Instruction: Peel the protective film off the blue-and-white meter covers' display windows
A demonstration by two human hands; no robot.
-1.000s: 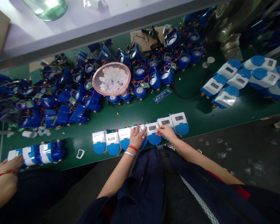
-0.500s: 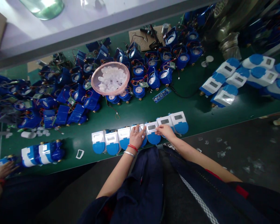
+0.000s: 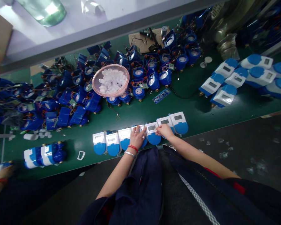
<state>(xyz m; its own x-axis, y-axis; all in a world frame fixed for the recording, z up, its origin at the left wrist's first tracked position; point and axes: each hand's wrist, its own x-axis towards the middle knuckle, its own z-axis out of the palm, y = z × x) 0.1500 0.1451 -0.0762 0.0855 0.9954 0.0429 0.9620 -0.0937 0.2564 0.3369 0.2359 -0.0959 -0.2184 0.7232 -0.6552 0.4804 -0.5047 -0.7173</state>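
Several white-and-blue water meters (image 3: 154, 139) stand in a row along the front of the green bench, each with a small display window. Over one meter in the middle lies my left hand (image 3: 137, 137), fingers spread, thumb and forefinger reaching toward the display of its right-hand neighbour. At that neighbour's right edge is my right hand (image 3: 165, 131), thumb and forefinger pinched together by the white window frame. Whatever the pinch holds is too small to make out. Farther left on the bench sits a loose white frame (image 3: 81, 155).
Behind the row, a pink bowl (image 3: 96, 82) of clear plastic pieces stands among many opened blue meters (image 3: 78, 115). More white-and-blue meters (image 3: 224, 96) are grouped at right. A co-worker's hand (image 3: 2, 175) is at far left. A shelf (image 3: 121, 26) overhangs the back.
Both my hands stay at the same meters with almost no movement. The view has shifted slightly. The co-worker's hand at far left has moved a little left.
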